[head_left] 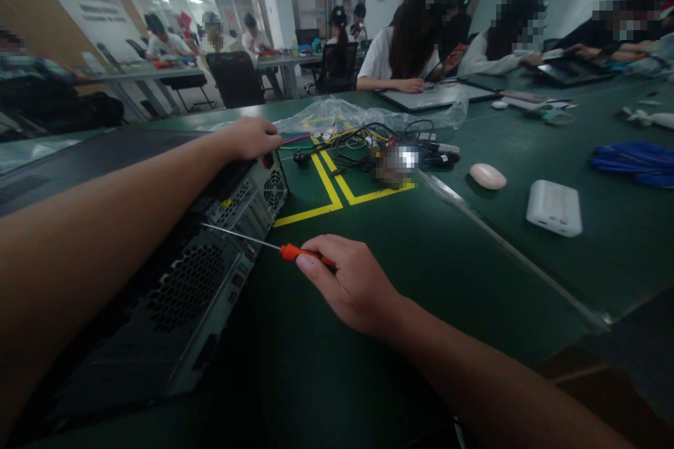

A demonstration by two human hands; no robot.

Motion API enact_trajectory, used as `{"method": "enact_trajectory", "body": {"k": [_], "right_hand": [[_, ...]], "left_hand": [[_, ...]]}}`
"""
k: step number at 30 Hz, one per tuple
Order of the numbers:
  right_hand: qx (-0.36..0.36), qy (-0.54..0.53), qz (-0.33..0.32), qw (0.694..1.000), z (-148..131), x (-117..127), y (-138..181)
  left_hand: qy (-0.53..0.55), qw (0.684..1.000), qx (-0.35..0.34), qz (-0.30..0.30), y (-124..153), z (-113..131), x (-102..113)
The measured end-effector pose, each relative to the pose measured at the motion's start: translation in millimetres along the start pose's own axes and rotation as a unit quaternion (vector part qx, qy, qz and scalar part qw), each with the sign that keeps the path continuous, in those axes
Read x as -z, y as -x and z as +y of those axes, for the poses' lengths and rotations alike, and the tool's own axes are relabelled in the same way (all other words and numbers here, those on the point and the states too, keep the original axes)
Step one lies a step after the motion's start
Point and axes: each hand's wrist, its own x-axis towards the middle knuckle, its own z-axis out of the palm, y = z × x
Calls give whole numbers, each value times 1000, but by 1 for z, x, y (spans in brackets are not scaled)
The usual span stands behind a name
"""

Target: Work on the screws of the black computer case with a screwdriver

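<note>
A black desktop computer case (210, 337) lies at the left, its metal back panel with vents and ports facing me. My right hand (355, 280) is closed round the orange handle of a screwdriver (291, 251). The long thin shaft points left, and its tip meets or overlaps the dark edge by the case's rear panel; exact contact is hard to tell. Stretched across the case, my left hand (254, 137) grips its far rear corner with bent fingers, near the round fan grille (274, 189). Part of the case is hidden under my left forearm.
Beyond the case lie tangled cables (363, 144) and clear plastic wrap (337, 112). On the right are a pinkish oval object (487, 176), a white box-shaped device (554, 207) and a blue cable bundle (635, 161). People work across the green table (453, 273).
</note>
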Motion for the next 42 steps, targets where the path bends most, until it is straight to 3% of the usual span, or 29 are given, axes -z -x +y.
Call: {"method": "enact_trajectory", "body": {"k": [6,20,31,42], "right_hand": [[-27,-32,-10,999,0,0,3],[-11,-21,-21,1000,-2,2,2],[-5,-18,-24,1000,0,1,2],[-10,-13,-19,1000,-1,2,3]], "left_hand": [[-17,1000,14,-8,0,2,0],[-35,998,43,-17,5,9,4],[-7,1000,27,-8,1,5,0],[-45,999,20,-12,4,8,3]]}}
